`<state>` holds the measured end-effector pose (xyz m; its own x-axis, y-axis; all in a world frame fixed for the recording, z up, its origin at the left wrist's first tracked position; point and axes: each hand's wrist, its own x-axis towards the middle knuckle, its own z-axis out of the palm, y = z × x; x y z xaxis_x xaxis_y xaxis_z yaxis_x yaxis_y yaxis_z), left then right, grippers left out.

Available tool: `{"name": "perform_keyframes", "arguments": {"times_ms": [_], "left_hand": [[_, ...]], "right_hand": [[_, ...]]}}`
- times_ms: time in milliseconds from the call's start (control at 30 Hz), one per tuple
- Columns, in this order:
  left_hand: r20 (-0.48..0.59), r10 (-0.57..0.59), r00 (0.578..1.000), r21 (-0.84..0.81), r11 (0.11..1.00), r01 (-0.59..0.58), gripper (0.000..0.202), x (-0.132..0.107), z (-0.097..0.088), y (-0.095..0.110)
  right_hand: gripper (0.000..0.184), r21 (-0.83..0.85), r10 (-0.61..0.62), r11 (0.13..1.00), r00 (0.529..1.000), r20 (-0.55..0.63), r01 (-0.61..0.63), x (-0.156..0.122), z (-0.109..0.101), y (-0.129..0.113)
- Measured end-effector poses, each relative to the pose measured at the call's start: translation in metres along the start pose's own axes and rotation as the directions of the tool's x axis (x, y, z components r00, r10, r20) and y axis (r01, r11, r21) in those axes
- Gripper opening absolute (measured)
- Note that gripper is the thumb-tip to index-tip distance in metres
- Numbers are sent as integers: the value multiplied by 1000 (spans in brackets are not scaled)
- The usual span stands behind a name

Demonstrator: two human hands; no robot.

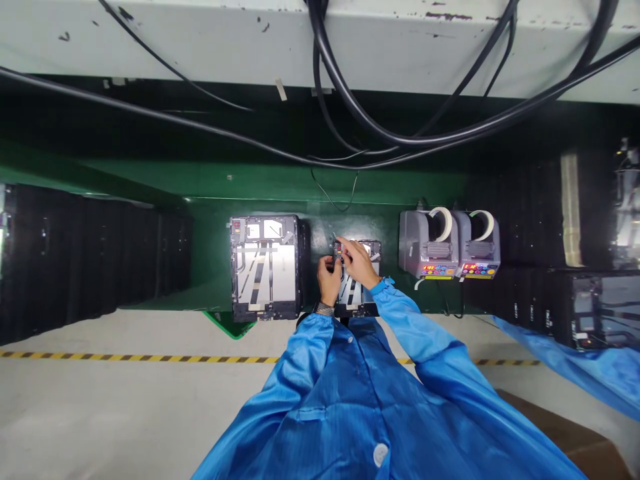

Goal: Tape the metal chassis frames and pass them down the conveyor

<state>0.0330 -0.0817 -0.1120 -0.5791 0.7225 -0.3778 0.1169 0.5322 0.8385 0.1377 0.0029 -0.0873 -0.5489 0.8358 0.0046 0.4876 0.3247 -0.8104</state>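
Left hand [329, 281] and right hand [358, 261] are pinched over the upper edge of a tablet housing [353, 293]. The item held cannot be told.

an electronics factory line: a blue anti-static smock [320, 413], tape dispensers [429, 243] and open tablet casings [265, 267] on a green bench [210, 253], hazard-striped tape [150, 357] on the floor [100, 420].

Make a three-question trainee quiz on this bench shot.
1. True or false: the left hand wears a band on its wrist.
2. How many tape dispensers stand on the bench?
3. Does the right hand touch the left device?

Key: 1. True. 2. Two. 3. No, it is at the smaller device.
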Motion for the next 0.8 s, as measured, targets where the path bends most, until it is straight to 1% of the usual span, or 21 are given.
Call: {"name": "perform_keyframes", "arguments": {"times_ms": [167,267,333,400,433,467,500,567,600,633,667,733,800], "left_hand": [[-18,-1,1000,-11,1000,1,26,4,1,0],[-6,-10,1000,-19,1000,10,25,7,0,0],[10,-23,1000,-20,1000,24,26,9,-1,1],[23,-37,999,-22,999,38,29,10,-3,2],[28,-43,999,-23,999,44,30,10,-4,3],[32,-49,998,-23,999,49,30,11,-4,4],[34,-53,998,-25,998,54,31,11,-5,5],[32,-50,998,-31,998,51,32,12,-6,6],[27,-41,999,-36,998,42,32,12,-6,6],[22,-26,999,-43,999,27,32,12,-6,7],[18,-9,1000,-52,999,10,33,12,-6,7],[12,21,1000,-61,998,-20,35,12,-6,10],[12,41,999,-44,998,-40,39,12,-7,13]], "right_hand": [[67,4,38,999,998,-50,-38,-6,3,1],[60,20,80,997,992,-98,-78,-9,0,-8],[53,93,147,987,976,-160,-134,-14,-4,-17],[46,275,265,939,944,-198,-206,-23,-5,-25],[44,400,337,883,926,-172,-247,-29,-4,-28],[42,527,405,798,907,-112,-291,-35,-2,-31],[40,638,460,693,887,-31,-337,-41,2,-32],[38,776,529,477,840,121,-413,-51,9,-33],[38,811,551,396,818,166,-431,-55,13,-33],[39,834,568,337,801,190,-437,-57,16,-32],[41,850,576,296,791,204,-435,-58,18,-31],[43,867,572,249,788,228,-431,-56,20,-28],[44,872,566,221,786,251,-438,-53,20,-26]]}}
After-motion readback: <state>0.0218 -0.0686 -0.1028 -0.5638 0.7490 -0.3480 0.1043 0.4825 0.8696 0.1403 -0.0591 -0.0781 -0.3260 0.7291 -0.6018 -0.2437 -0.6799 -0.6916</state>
